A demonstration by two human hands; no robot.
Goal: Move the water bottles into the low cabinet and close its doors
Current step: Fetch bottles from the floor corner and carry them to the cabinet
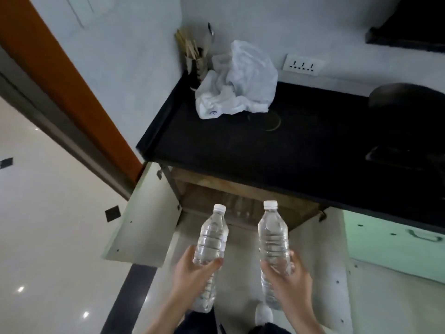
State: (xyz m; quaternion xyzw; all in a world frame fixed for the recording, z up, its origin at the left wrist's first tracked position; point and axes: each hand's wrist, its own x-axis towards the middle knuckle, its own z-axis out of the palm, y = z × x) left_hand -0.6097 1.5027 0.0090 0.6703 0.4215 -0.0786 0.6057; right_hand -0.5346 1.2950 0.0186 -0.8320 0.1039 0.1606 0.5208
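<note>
My left hand (190,273) grips a clear water bottle with a white cap (212,239) around its middle. In my right hand (289,278) is a second clear bottle (273,235), also white-capped. Both bottles point cap-first toward the low cabinet (240,189) under the black counter. The cabinet stands open, its left door (144,213) swung out to the left and its right door (375,292) swung out to the right. Several bottles show dimly inside the cabinet opening.
The black counter (216,145) overhangs the cabinet. On it sit a crumpled white plastic bag (238,83), a holder with sticks (195,56) in the corner and a dark pan (409,102) at the right. An orange door frame (60,68) and glossy floor lie left.
</note>
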